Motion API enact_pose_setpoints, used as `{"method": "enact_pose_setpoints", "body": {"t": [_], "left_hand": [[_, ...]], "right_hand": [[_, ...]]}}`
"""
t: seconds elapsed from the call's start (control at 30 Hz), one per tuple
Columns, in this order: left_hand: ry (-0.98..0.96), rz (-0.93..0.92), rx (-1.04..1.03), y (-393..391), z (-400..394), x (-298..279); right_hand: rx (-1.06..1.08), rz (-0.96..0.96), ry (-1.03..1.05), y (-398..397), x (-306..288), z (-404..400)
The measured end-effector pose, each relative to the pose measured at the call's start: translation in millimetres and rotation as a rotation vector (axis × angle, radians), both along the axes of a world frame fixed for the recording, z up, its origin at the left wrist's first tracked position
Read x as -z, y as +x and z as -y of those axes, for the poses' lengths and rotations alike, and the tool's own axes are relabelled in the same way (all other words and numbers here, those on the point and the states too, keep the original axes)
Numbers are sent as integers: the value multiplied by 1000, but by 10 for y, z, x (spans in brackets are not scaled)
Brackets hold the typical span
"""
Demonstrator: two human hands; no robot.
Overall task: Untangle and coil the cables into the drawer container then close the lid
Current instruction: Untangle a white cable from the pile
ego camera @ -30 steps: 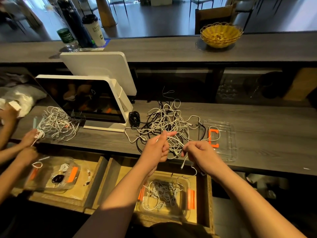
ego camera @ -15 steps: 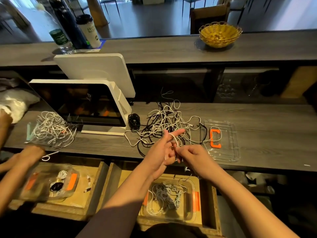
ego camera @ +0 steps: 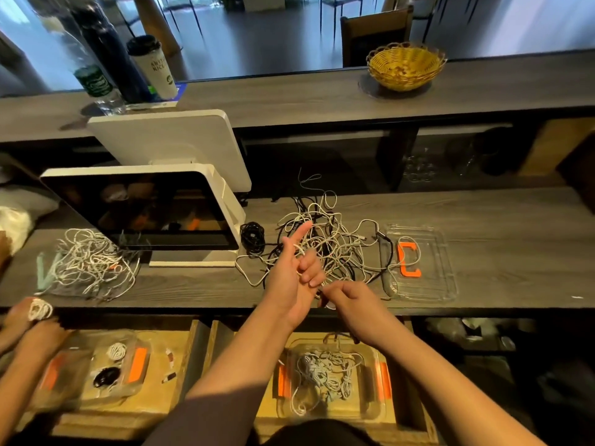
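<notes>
The left hand (ego camera: pixel 291 272) held a white cable (ego camera: pixel 301 252) wrapped round its curled fingers; the right hand (ego camera: pixel 349 300) pinched the cable's tail. The coil could slip off before reaching the container (ego camera: pixel 367 410) below, if tension dropped. The tangle (ego camera: pixel 335 243) remained on the counter (ego camera: pixel 499 252).

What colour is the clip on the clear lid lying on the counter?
Orange, on the clear lid; the clip shows best in the head view.

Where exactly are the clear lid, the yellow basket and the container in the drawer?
Clear lid (ego camera: pixel 441 252): head view, bare plastic right of its orange clip.
Yellow basket (ego camera: pixel 406 72): head view, front woven wall.
Container (ego camera: pixel 363 410): head view, its clear bottom-right corner.
</notes>
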State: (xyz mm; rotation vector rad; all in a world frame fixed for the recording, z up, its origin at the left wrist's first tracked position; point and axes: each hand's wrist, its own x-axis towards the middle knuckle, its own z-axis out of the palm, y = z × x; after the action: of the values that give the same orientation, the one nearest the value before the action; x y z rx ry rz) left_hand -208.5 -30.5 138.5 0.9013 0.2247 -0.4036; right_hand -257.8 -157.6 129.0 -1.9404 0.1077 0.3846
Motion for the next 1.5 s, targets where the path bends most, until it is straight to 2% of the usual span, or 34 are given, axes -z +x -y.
{"method": "enact_pose_setpoints", "body": {"t": [0.13,0.23,0.37,0.43,0.63,0.87,1.0,1.1,1.23,1.37,1.5], "left_hand": [[108,56,17,62,-72,9],[318,145,71,98,-121,47],[609,239,194,118,-158,89],[654,232,264,112,-166,116],[617,164,566,39,-194,126],[536,-58,789,-37,-192,9],[439,24,997,-80,-251,-31],[543,150,1116,-105,-286,-35],[662,318,1143,-135,-272,-92],[547,192,1088,-157,-248,-72],[490,172,1007,-166,-233,-87]], "right_hand": [[-97,2,-136,-34,66,-131],[-179,28,-181,-94,57,-224],[-191,119,-182,-135,-60,-303],[-154,170,-137,-139,-130,-310],[-99,272,-117,-128,-224,-223],[42,512,-376,-23,-201,-39],[107,569,-424,44,-277,105],[158,580,-418,72,-343,210],[227,550,-399,66,-363,326],[255,520,-374,54,-355,403],[251,485,-368,27,-345,435]]}}
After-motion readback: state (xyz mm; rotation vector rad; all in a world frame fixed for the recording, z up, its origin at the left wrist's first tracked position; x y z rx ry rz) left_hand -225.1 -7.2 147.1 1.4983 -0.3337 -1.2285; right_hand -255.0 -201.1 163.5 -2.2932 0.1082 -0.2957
